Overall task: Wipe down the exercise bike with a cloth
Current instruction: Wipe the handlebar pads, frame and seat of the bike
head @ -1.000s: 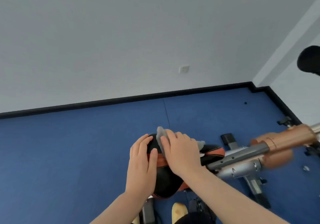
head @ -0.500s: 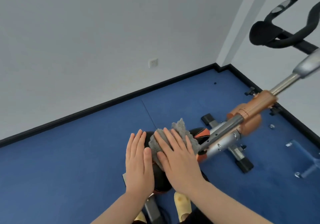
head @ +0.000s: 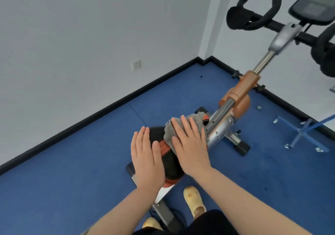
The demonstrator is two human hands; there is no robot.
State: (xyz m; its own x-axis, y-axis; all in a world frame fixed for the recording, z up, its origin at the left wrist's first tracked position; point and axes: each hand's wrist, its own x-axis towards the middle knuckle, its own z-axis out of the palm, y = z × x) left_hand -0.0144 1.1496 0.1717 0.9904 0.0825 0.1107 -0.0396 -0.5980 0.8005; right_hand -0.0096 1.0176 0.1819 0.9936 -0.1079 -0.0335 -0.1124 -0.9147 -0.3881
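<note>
Right-hand fingers (head: 183,125) are lying straight and slightly spread, pressing flat on the one grey cloth (head: 196,119); nothing curled round it, just palm-down pressure. The right hand (head: 190,144) is covering most of the cloth, with fluffy edges showing past the fingertips and on the left side. The cloth is sitting on the front part of the saddle (head: 170,164), right beside the silver seat tube (head: 220,131).

Left-hand fingers (head: 143,136) are also lying straight and together, gripping nothing; the left hand (head: 146,159) is resting flat on the left side of the black and orange saddle, steadying it.

We're counting: two hands, one cloth, one exercise bike (head: 241,93). On the bike we're seeing one orange collar on the post, one set of black handlebars (head: 253,20) and one display console (head: 314,4) top right. Two yellow shoes (head: 194,201) are showing at the bottom, either side of the rear frame.

The bike is standing on blue carpet (head: 72,171) in a room corner. White walls (head: 90,35) are meeting a black skirting board (head: 101,111). One wall socket (head: 136,64) is sitting low on the left wall. One blue metal stand (head: 302,133) is sitting on the floor at right.
</note>
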